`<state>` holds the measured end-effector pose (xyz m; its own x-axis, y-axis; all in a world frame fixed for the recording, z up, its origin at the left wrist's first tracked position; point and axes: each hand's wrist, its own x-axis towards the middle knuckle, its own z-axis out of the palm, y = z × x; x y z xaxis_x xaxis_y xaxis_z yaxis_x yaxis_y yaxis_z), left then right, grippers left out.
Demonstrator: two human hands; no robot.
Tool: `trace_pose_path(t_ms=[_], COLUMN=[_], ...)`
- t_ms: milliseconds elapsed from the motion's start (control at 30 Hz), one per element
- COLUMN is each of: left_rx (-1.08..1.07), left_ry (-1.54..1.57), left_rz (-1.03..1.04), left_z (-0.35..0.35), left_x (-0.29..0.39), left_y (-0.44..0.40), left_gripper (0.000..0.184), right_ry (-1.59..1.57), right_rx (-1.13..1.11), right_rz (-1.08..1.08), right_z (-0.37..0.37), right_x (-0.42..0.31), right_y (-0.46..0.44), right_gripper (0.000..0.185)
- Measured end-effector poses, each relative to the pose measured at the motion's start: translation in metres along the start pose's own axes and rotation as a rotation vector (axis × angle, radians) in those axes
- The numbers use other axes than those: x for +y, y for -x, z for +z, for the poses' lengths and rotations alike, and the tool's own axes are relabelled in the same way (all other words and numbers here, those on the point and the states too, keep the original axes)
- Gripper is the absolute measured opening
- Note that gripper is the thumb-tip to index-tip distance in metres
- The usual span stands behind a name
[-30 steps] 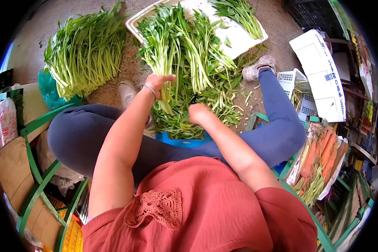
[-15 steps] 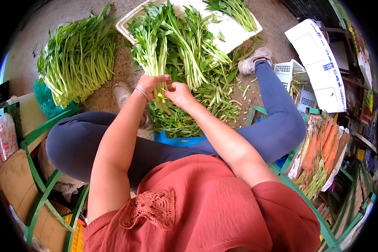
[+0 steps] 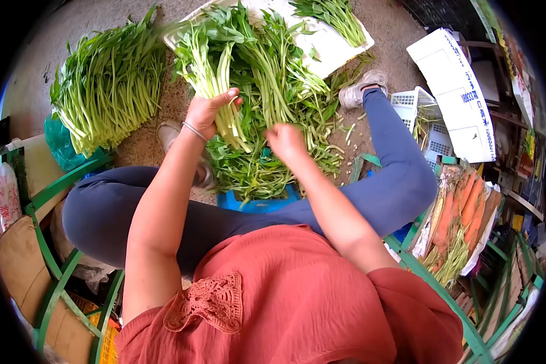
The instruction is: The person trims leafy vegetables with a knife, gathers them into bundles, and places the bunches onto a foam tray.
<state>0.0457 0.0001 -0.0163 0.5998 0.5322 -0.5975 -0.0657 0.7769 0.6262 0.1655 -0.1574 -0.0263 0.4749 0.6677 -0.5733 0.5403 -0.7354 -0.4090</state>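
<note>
My left hand (image 3: 209, 114) is wrapped round a bunch of water spinach (image 3: 215, 67), its pale stems pointing down toward me and its leaves away. Apart from the bunch, to its right, my right hand (image 3: 286, 143) is closed and slightly blurred; whatever its fingers hold, if anything, I cannot make out. It hovers over loose leaves and cut stems (image 3: 252, 173) heaped above a blue container (image 3: 258, 205). More water spinach (image 3: 267, 79) lies just beyond my hands, partly across a white foam tray (image 3: 321, 54). A smaller bunch (image 3: 337, 21) rests on the tray's far right.
At the left, a large stack of water spinach (image 3: 106, 91) stands by a green plastic bag (image 3: 67, 145). To the right are white baskets (image 3: 406, 103), a white foam box (image 3: 455, 91) and carrots (image 3: 464, 206). Green metal frames (image 3: 431, 279) flank my legs.
My right hand has come off the stem ends and moved right and slightly down. My left hand has shifted slightly left and up with the bunch, which tilts more leftward.
</note>
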Motion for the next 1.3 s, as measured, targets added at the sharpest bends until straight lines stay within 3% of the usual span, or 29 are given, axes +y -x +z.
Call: trace_pose_path(t_ms=[100, 133, 200, 300, 433, 467, 600, 700, 1000, 1067, 1100, 1167, 1233, 1300], left_rx=[-0.017, -0.028, -0.026, 0.004, 0.009, 0.038, 0.027, 0.046, 0.046, 0.067, 0.068, 0.057, 0.029, -0.027], left_ry=[0.06, 0.055, 0.072, 0.088, 0.172, 0.131, 0.037, 0.039, 0.026, 0.031, 0.032, 0.006, 0.003, 0.004], left_rz=[0.116, 0.119, 0.129, 0.098, -0.1, -0.15, -0.17, -0.161, -0.266, -0.357, -0.358, -0.304, -0.302, -0.249], left_z=[0.013, 0.013, 0.01, 0.0, -0.018, -0.019, -0.005, 0.004, -0.011, -0.016, -0.019, -0.022, -0.016, -0.014], left_x=[0.01, 0.013, 0.013, 0.005, -0.014, -0.02, -0.023, -0.019, -0.023, -0.019, -0.021, -0.027, -0.027, -0.026], left_y=[0.01, 0.011, 0.01, 0.004, -0.007, -0.008, -0.002, 0.001, -0.002, -0.001, -0.001, -0.005, -0.001, -0.001], left_gripper=[0.026, 0.029, 0.029, 0.027, 0.025, 0.023, 0.026, 0.031, 0.021, 0.016, 0.016, 0.017, 0.019, 0.02], right_ry=[0.07, 0.067, 0.192, 0.333, 0.147, 0.175, 0.073, 0.081, -0.111, -0.266, -0.407, -0.918, -0.874, -0.927], right_rx=[0.457, 0.465, 0.313, 0.212, 0.225, 0.439, 0.396, 0.522, 0.531, 0.419, 0.311, 0.171, 0.071, -0.013], right_rz=[-0.082, -0.087, 0.176, 0.097, 0.163, 0.017, -0.189, -0.454, -0.673, -0.728, -0.657, -0.279, 0.022, 0.078], right_z=[-0.006, -0.005, -0.002, -0.007, -0.044, -0.039, -0.04, -0.011, 0.019, 0.018, 0.016, 0.019, -0.002, -0.006], right_x=[0.007, 0.01, 0.01, 0.017, -0.009, -0.005, -0.041, -0.043, -0.048, -0.046, -0.041, -0.034, -0.046, -0.059], right_y=[-0.043, -0.056, -0.075, -0.086, -0.069, -0.065, -0.02, -0.003, 0.02, 0.023, 0.018, -0.01, -0.029, -0.044], right_gripper=[0.027, 0.027, 0.034, 0.038, 0.038, 0.026, 0.012, 0.013, 0.015, 0.015, 0.018, 0.024, 0.028, 0.023])
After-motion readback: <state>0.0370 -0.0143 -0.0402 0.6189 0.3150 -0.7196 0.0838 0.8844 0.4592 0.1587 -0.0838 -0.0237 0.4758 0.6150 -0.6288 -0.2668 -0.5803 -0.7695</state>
